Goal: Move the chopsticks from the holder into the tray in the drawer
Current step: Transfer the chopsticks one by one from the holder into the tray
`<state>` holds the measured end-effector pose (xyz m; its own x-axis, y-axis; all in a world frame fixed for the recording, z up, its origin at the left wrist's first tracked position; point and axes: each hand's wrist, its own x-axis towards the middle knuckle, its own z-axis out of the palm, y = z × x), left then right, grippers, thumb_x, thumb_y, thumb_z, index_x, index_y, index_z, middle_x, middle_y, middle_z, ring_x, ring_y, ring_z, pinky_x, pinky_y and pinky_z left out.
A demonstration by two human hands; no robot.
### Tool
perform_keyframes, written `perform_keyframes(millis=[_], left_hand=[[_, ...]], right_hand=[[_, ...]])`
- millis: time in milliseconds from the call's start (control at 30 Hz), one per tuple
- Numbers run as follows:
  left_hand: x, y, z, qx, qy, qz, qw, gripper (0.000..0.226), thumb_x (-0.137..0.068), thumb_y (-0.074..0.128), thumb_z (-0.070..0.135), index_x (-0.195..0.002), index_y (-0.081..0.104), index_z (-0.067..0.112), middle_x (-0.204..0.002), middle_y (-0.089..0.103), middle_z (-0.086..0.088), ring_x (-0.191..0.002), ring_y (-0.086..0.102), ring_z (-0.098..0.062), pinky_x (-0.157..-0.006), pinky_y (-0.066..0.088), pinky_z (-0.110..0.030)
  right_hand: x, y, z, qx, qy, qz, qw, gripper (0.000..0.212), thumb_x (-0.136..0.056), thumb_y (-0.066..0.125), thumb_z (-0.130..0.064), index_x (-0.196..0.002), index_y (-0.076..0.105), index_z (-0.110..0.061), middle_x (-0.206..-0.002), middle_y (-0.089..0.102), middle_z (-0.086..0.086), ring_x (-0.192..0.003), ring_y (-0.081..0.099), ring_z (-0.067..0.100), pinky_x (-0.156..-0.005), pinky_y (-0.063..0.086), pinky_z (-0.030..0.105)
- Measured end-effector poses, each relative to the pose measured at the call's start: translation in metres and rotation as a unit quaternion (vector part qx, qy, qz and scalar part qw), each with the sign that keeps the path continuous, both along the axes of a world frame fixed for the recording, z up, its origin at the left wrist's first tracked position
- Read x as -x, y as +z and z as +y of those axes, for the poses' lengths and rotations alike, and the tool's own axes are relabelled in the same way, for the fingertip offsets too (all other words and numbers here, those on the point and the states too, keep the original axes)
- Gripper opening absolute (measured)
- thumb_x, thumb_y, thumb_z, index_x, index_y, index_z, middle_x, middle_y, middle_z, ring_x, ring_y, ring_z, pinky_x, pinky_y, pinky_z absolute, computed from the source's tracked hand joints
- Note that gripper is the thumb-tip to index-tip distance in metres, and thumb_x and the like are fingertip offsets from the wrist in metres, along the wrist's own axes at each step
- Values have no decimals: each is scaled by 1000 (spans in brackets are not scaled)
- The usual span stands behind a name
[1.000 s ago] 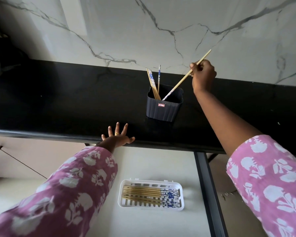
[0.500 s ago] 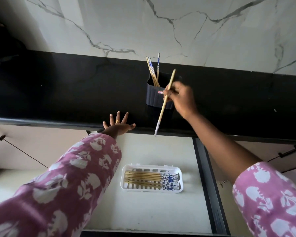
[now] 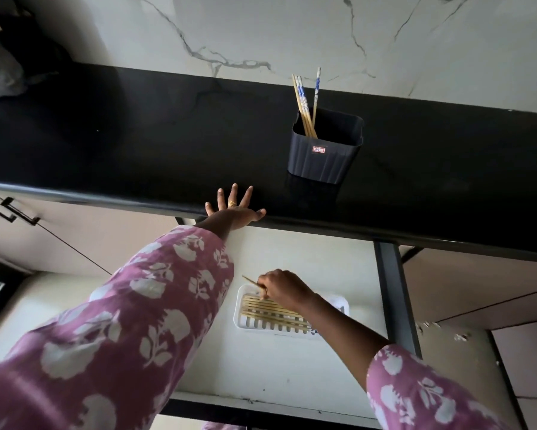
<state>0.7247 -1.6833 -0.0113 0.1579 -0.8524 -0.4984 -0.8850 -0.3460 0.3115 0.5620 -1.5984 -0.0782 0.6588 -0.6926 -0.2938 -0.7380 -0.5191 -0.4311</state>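
Now the right hand (image 3: 281, 288) is down low in the middle of the frame, right over the white tray (image 3: 240, 318) in the open drawer (image 3: 261, 367). It is closed around one chopstick (image 3: 250, 281). Only the thin end shows, sticking out to the left of the fingers and tipped up a bit. The rest is hidden under the hand.

The tray already has a row of chopsticks in it (image 3: 273, 310). They all lie flat and run left to right across the frame. The one in the hand points almost the same way, so I think it only needs to go down a little and be let go to lie beside the others. If it drops crooked, it could land across them.

The left hand (image 3: 234, 209) is flat on the front edge of the black tabletop (image 3: 137, 135), fingers spread wide. It holds nothing.

The dark holder (image 3: 324, 153) stands on the tabletop, up and to the right of the left hand and well apart from the tray. A few chopsticks in the holder (image 3: 304, 103) stand up and lean to the left, with blue and white tops. They are still to be moved. The right hand looks like the one doing the carrying, so I think it will reach up and back for the next one.
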Motion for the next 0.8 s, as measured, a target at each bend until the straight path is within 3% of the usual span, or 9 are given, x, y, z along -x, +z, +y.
perform_keyframes(millis=[133, 200, 300, 367, 433, 500, 567, 700, 800], left_hand=[[-1, -3, -3, -8, 0, -9, 1000, 73, -88, 36, 67, -146, -5, 47, -157, -20, 9, -142, -25, -26, -111, -10, -57], [-2, -3, -5, -13, -2, -12, 1000, 74, -88, 36, 67, -145, -6, 48, -156, -21, 9, -142, -24, -27, -111, -9, -57], [-3, -4, -7, -17, -2, -10, 1000, 74, -88, 36, 67, -145, -6, 48, -156, -21, 10, -142, -24, -27, -111, -8, -57], [-3, -4, -8, -17, 0, -11, 1000, 73, -88, 37, 67, -145, -6, 48, -157, -20, 10, -142, -24, -27, -111, -8, -57], [-3, -5, -9, -18, -2, -14, 1000, 73, -87, 36, 67, -145, -5, 48, -157, -19, 9, -143, -23, -27, -111, -8, -57], [-3, -5, -9, -20, -4, -14, 1000, 73, -87, 36, 67, -145, -5, 48, -157, -19, 8, -143, -22, -28, -111, -8, -57], [-3, -5, -10, -24, -6, -14, 1000, 73, -88, 36, 67, -145, -5, 47, -157, -19, 8, -143, -22, -29, -111, -7, -58], [-4, -3, -11, -27, -9, -11, 1000, 74, -88, 36, 67, -146, -5, 47, -157, -20, 7, -142, -23, -29, -111, -7, -58], [-5, -3, -10, -27, -9, -9, 1000, 74, -88, 36, 67, -146, -4, 46, -157, -19, 7, -143, -23, -29, -111, -7, -58]], right_hand=[[1, -28, 12, -41, 25, 69, 996, 14, -83, 50, -5, -92, 62, -6, -96, 73, 8, -93, 66, 29, -72, 48, 30], [-1, -37, 18, -77, -14, 77, 994, 21, -87, 46, -11, -96, 63, -4, -100, 71, 13, -96, 65, 30, -74, 48, 30], [-1, -51, 23, -88, -51, 67, 992, 31, -89, 37, -21, -80, 62, -5, -95, 70, 20, -87, 64, 27, -63, 41, 24], [-2, -57, 24, -110, -96, 58, 988, 30, -89, 37, -20, -77, 61, -8, -95, 70, 20, -89, 65, 26, -62, 40, 21], [-3, -63, 26, -102, -93, 67, 988, 33, -93, 36, -19, -97, 64, -2, -109, 66, 23, -105, 61, 28, -80, 43, 24], [-5, -66, 28, -101, -90, 71, 988, 36, -98, 33, -19, -118, 57, 0, -126, 56, 23, -120, 50, 33, -102, 35, 36], [-6, -68, 29, -95, -73, 84, 989, 36, -99, 32, -19, -120, 55, -1, -127, 54, 23, -121, 48, 35, -105, 32, 41], [-4, -69, 29, -73, -53, 67, 994, 29, -96, 32, -21, -95, 57, -7, -112, 65, 22, -109, 58, 34, -94, 41, 38], [-4, -66, 28, -43, -11, 83, 996, 38, -99, 31, -22, -125, 51, -4, -133, 51, 20, -126, 45, 33, -108, 30, 42]])
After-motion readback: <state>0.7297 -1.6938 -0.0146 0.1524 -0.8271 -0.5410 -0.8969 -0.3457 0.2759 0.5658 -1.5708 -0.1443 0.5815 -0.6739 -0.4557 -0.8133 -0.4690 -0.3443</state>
